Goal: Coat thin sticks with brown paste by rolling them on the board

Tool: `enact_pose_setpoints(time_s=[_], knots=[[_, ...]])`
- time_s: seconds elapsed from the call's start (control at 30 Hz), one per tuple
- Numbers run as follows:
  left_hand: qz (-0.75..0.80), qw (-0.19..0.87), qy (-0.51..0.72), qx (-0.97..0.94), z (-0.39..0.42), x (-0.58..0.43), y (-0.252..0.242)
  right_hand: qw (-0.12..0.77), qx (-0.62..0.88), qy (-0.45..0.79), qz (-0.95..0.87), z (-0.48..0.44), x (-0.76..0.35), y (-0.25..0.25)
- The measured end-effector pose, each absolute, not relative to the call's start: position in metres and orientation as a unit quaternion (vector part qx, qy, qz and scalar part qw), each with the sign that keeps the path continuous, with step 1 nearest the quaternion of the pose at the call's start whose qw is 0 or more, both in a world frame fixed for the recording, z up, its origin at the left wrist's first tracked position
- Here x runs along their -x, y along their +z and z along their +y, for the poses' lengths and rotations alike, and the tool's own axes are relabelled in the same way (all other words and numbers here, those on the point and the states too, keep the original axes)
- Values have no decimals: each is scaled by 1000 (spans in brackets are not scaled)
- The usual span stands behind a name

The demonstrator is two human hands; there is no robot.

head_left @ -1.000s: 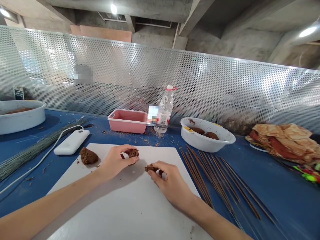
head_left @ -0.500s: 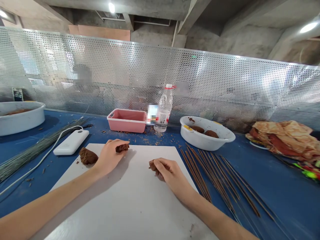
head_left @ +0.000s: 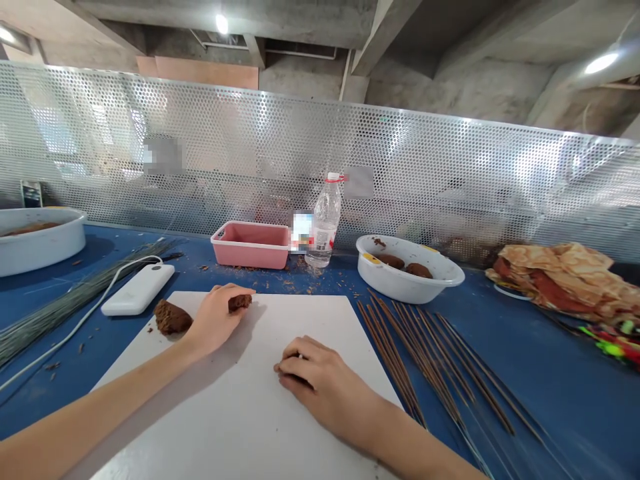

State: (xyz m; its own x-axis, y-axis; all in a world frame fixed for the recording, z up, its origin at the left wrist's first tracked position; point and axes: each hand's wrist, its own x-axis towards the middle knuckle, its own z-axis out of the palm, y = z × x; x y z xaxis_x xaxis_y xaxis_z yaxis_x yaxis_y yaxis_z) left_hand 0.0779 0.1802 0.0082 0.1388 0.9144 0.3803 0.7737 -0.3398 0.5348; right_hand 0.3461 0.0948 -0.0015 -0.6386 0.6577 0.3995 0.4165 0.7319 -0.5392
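Two bare hands work on a white cutting board [head_left: 240, 407]. The left hand [head_left: 215, 319] pinches a small piece of brown paste [head_left: 240, 302] at its fingertips, with the thumb and fingers together around it. The right hand [head_left: 320, 373] lies palm down on the board, near the board's right edge, with its fingers curled closed; a dark patch shows beneath them, but whether they hold anything cannot be told.

A larger lump of brown paste [head_left: 173, 317] sits on the board's far left corner, just beside the left hand. Crumbs are scattered near it and across the blue table [head_left: 550, 387]. Left of the board lie a white power bank [head_left: 139, 289] with its white cable [head_left: 65, 345] and a bundle of thin grey-green sticks [head_left: 65, 300]. To the right lies a spread of long brown sticks [head_left: 415, 360].

Farther off stand a pink plastic tray [head_left: 250, 245], a clear water bottle [head_left: 323, 227], and a white basin [head_left: 440, 273] holding two brown balls [head_left: 404, 265]. A second pale basin [head_left: 37, 257] sits far left, and a crumpled tan-and-red sheet [head_left: 565, 277] lies far right, before a perforated metal screen [head_left: 320, 133].
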Motion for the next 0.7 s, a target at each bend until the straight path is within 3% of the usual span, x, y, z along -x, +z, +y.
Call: enact_pose_setpoints(time_s=[0.37, 0.53, 0.7], knots=[[559, 116, 335, -750, 181, -80, 8, 421, 438, 464, -644, 104, -347, 5], [567, 96, 310, -757, 177, -83, 11, 456, 450, 401, -655, 103, -347, 8], [568, 85, 278, -770, 171, -88, 14, 456, 435, 417, -655, 103, -350, 9]])
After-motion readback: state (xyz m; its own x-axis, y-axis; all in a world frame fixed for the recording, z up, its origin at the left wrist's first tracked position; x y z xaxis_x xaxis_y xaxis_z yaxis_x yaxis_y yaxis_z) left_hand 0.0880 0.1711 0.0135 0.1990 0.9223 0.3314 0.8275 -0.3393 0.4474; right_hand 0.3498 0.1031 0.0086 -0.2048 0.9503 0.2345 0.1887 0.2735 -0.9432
